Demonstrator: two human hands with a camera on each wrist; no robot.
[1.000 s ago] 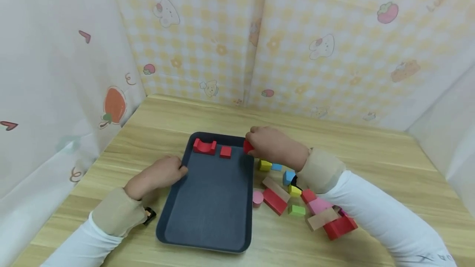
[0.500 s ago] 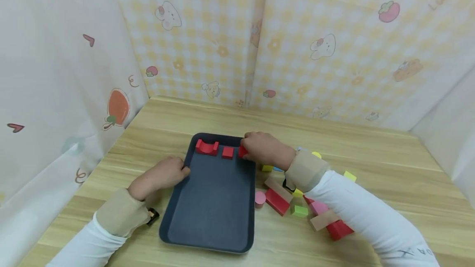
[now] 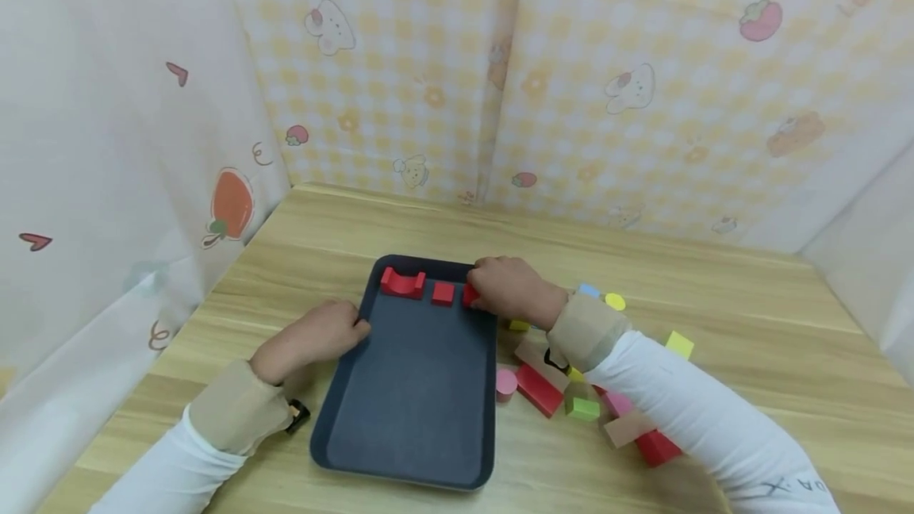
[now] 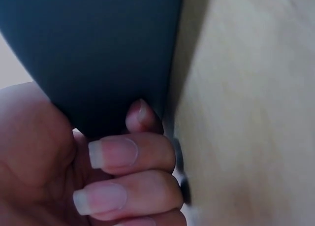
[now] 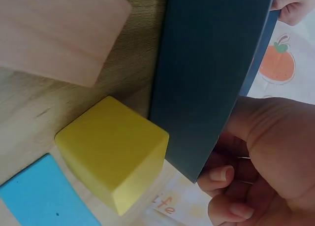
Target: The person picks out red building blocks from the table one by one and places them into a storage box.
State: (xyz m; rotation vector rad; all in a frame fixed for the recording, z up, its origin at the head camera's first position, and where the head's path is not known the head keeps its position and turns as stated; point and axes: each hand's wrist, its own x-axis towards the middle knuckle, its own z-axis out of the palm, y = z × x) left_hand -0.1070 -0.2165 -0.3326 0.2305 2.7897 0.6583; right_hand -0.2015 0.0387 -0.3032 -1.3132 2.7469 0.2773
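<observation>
A dark tray [image 3: 414, 403] lies on the wooden table. My left hand [image 3: 310, 342] grips its left rim; in the left wrist view the curled fingers [image 4: 142, 191] are beside the tray's outer wall. My right hand [image 3: 510, 289] is over the far right corner, holding a red block [image 3: 469, 295] that it partly hides. In the right wrist view this hand [image 5: 266, 162] is at the rim, and the block is hidden behind the wall. Along the tray's far end sit a red block with a curved notch [image 3: 403, 284] and a small square red block [image 3: 443, 293].
Right of the tray are a pink round block [image 3: 505, 384], a red block [image 3: 540, 389], a green block [image 3: 583, 408] and several others, partly under my right forearm. A yellow block [image 5: 110, 147] stands close to the tray's wall. Patterned cloth [image 3: 557, 101] hangs behind the table.
My right hand has brought the red block in over the right rim and lower into the far corner, then stayed there. The left hand keeps its hold on the tray.
</observation>
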